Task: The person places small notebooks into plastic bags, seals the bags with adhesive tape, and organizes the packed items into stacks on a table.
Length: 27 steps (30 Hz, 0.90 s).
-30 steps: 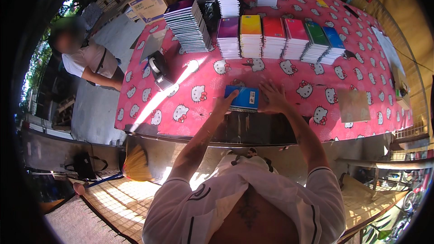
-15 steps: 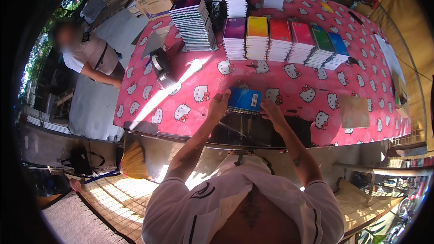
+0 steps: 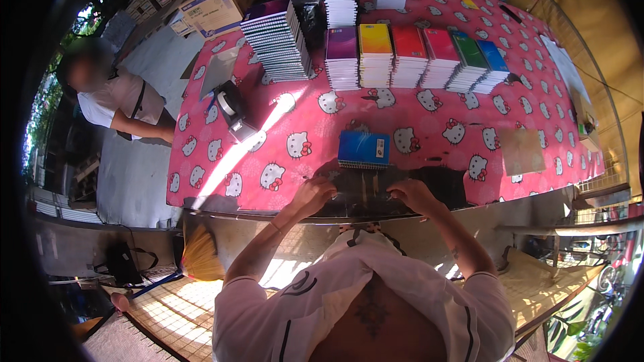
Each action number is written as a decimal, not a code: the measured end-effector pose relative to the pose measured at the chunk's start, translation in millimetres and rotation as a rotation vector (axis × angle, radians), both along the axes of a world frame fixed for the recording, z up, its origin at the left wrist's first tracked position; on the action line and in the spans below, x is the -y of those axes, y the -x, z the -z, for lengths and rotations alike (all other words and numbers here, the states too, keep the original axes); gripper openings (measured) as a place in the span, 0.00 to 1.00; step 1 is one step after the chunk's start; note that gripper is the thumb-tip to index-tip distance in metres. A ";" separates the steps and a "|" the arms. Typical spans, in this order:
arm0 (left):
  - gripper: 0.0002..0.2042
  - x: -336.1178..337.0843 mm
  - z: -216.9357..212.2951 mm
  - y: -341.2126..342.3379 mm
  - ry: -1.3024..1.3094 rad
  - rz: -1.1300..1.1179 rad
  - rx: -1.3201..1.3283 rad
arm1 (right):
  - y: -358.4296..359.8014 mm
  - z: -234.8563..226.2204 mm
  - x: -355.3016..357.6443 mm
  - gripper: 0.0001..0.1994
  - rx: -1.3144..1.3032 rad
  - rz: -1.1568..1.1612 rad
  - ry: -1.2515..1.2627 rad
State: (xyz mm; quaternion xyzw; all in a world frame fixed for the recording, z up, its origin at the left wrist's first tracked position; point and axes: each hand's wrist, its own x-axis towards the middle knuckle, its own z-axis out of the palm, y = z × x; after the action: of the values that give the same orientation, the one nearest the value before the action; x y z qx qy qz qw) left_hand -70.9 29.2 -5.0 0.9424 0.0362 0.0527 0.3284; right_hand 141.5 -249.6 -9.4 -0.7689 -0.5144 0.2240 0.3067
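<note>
Resting at frame centre, left hand (image 3: 314,192) and right hand (image 3: 410,194) curl loosely at the near table (image 3: 469,161) edge, gripping nothing visible; blue spiral notebook (image 3: 363,149) lies just above them, colourful notebook stacks (image 3: 416,57) farther up.

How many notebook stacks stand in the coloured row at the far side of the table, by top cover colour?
Purple: 1
Yellow: 1
Red: 1
Pink: 1
Green: 1
Blue: 1
Total: 6 stacks in the row
</note>
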 end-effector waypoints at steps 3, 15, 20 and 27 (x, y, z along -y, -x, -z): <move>0.06 1.4 -11.6 -7.7 0.029 -0.038 -0.041 | 1.9 -7.8 -3.8 0.10 -0.024 0.011 0.043; 0.08 -9.3 -34.4 -38.8 0.152 -0.084 0.231 | -28.5 -32.8 -16.4 0.11 -0.237 0.227 -0.164; 0.08 -42.7 -22.9 -58.3 0.300 -0.172 0.134 | -39.9 -10.9 -33.6 0.12 -0.510 0.521 -0.353; 0.13 -53.4 22.0 -73.5 1.078 -0.274 -0.130 | -53.4 5.0 -50.9 0.17 -0.896 0.457 -0.219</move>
State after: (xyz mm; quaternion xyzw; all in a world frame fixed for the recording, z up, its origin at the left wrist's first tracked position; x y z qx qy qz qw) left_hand 2.6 82.6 -27.0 0.6291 0.2003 0.0109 0.7510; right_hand 194.9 -198.7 -14.5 -0.6534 -0.1718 0.4038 0.6168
